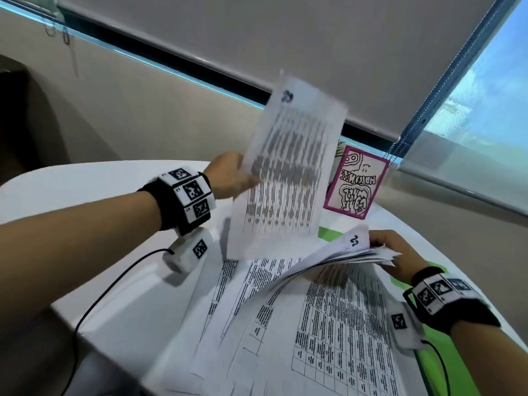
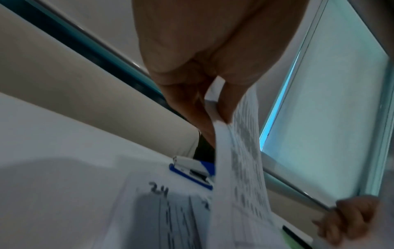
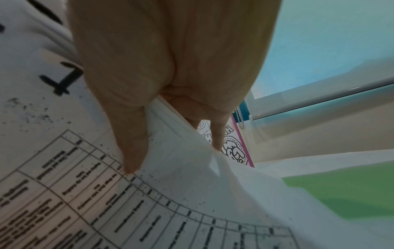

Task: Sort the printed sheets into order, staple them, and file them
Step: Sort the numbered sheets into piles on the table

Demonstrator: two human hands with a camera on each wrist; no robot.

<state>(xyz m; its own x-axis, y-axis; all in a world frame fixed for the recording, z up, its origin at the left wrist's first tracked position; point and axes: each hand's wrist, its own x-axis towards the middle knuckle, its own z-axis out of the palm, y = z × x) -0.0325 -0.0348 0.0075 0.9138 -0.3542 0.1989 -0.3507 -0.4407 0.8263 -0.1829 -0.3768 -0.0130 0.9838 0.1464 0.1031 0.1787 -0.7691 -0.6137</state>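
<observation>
The left hand (image 1: pixel 228 175) pinches one sheet (image 1: pixel 288 167) and holds it up over the table (image 1: pixel 114 281). The right hand (image 1: pixel 397 255) grips a bunch of sheets (image 1: pixel 365 250) by the edge, above the pile (image 1: pixel 314 324). A blue stapler (image 2: pixel 192 170) lies on the table behind the pile.
</observation>
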